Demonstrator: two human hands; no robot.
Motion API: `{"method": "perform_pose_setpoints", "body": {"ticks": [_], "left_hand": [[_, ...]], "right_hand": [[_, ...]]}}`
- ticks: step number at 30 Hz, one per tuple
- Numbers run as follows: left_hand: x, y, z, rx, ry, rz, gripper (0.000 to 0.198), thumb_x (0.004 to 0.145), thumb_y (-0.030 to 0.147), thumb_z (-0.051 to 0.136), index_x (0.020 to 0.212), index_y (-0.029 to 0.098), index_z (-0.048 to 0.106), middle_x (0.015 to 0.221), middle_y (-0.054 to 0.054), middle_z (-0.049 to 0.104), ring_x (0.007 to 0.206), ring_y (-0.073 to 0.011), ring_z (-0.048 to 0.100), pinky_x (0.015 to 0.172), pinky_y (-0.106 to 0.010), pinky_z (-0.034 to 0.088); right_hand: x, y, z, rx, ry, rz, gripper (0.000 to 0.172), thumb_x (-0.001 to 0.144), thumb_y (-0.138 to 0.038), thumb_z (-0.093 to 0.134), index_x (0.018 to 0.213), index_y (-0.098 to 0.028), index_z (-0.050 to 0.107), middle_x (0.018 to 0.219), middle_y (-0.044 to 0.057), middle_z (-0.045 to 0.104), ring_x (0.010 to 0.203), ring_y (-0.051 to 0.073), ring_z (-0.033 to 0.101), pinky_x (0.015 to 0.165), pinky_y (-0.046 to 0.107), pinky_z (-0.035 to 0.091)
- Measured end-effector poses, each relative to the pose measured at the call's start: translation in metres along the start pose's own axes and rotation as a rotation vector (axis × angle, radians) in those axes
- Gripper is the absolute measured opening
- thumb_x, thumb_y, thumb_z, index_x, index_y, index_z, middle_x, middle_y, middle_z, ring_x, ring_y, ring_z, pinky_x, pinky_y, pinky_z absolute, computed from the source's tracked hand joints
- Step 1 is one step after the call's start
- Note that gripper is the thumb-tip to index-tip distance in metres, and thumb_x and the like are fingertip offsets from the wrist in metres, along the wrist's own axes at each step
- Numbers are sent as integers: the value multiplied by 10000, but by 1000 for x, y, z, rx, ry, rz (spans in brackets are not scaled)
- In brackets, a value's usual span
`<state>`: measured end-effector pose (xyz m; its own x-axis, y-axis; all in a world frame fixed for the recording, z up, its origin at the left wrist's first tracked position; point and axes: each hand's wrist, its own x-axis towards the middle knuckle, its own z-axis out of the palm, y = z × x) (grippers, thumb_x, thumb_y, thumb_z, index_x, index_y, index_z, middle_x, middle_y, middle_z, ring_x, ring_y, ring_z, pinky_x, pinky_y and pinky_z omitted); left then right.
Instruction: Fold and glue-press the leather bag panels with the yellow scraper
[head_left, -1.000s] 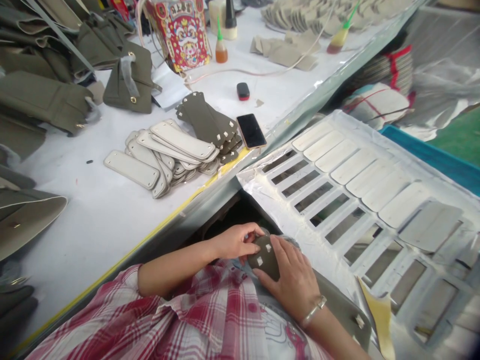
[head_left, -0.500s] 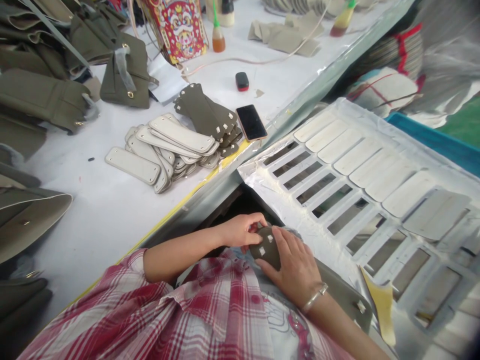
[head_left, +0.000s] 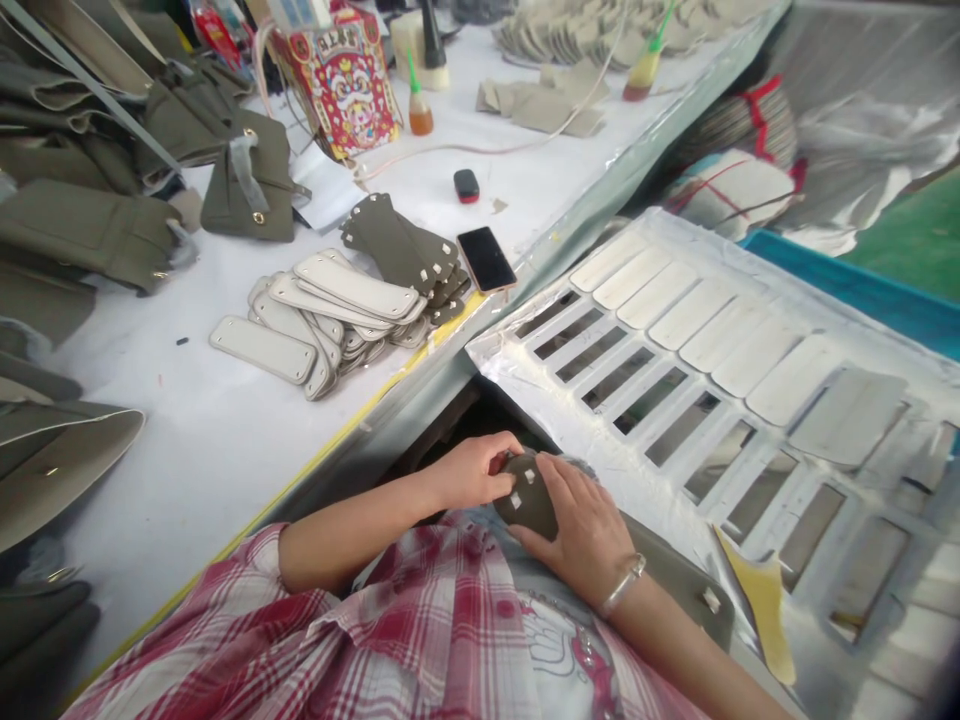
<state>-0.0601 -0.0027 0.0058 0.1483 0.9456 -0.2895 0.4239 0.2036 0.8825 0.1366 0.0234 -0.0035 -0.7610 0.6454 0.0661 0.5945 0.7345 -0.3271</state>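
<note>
An olive-green leather piece (head_left: 536, 512) with a rounded end and two small pale tabs rests over my lap. My left hand (head_left: 480, 470) pinches its left edge, thumb on top and fingers bent behind. Across the right side lies my right hand (head_left: 585, 525), its thumb and fingers gripping the piece from above. A larger olive piece with a pale tab (head_left: 710, 600) shows past my right forearm; whether it belongs to the same piece I cannot tell. On the table lie a pile of pale strips with holes (head_left: 262, 348) and a stack of olive strips with tabs (head_left: 390, 240).
A phone (head_left: 487, 260) lies by the table's edge beside the olive stack. To the right, a white slotted rack (head_left: 551, 400) carries a row of pale panels (head_left: 705, 320). Olive bags (head_left: 247, 195) crowd the left. Small glue bottles (head_left: 421, 115) stand at the back.
The camera view has shifted slightly, so the table things appear lower and a little to the left. Both hands keep their hold on the leather piece.
</note>
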Motion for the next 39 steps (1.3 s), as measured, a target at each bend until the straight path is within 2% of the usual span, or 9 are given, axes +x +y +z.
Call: {"method": "perform_pose_setpoints", "body": {"ticks": [8,15,20,22,27,30,32,35,39], "left_hand": [[-2,4,9,-58,24,-62,233,713,213,607,936,192,545,644,65,471,578,-88,433,526,-201,331],[-1,2,16,-147,78,-69,220,724,195,603,935,190,537,663,66,464,599,-82,430,554,-196,341],[1,1,15,-108,95,-69,243,713,185,608,949,192,548,691,61,478,620,-85,433,581,-198,352],[2,1,14,-94,76,-78,253,715,200,611,959,191,545,692,59,478,623,-88,434,585,-201,357],[10,-1,5,57,-73,-61,248,720,259,619,948,206,538,645,65,447,598,-99,432,555,-212,358],[15,2,-4,223,-106,34,299,705,258,631,990,212,554,747,34,496,667,-120,485,613,-236,409],[18,8,-9,310,-140,160,441,693,225,637,1120,219,528,959,-21,534,847,-157,533,755,-276,445],[18,21,-11,471,-204,363,563,725,171,603,1263,228,446,1252,-83,456,1143,-215,447,975,-365,362],[11,39,-4,798,-240,592,314,811,140,515,1115,207,559,1297,-85,459,1230,-255,359,1015,-428,282]], "right_hand": [[-1,0,0,26,29,5,717,706,-478,644,1283,-130,399,1251,167,524,1105,309,513,890,445,433],[-15,12,-7,58,7,37,859,671,-533,654,1330,-97,317,1266,199,494,1126,323,493,881,454,440],[-24,16,-10,55,-12,94,729,640,-439,676,1237,-103,425,1212,180,527,1075,319,510,885,451,423],[-22,14,-11,75,-14,128,669,652,-418,655,1205,-103,450,1170,166,551,1043,303,523,879,434,422],[-19,11,-12,122,-26,166,624,645,-409,640,1170,-116,471,1137,139,567,1010,282,535,859,412,416],[-21,11,-11,131,-18,175,620,647,-421,632,1164,-120,470,1129,137,567,1002,284,539,851,408,412],[-23,10,-10,125,-3,173,613,651,-433,627,1160,-127,472,1120,138,571,991,291,544,833,410,411],[-26,9,-11,114,15,165,603,653,-434,625,1156,-138,474,1106,139,580,976,295,553,814,405,411],[-26,6,-10,98,27,160,639,638,-424,637,1174,-124,463,1120,139,578,994,288,552,829,404,410]]}}
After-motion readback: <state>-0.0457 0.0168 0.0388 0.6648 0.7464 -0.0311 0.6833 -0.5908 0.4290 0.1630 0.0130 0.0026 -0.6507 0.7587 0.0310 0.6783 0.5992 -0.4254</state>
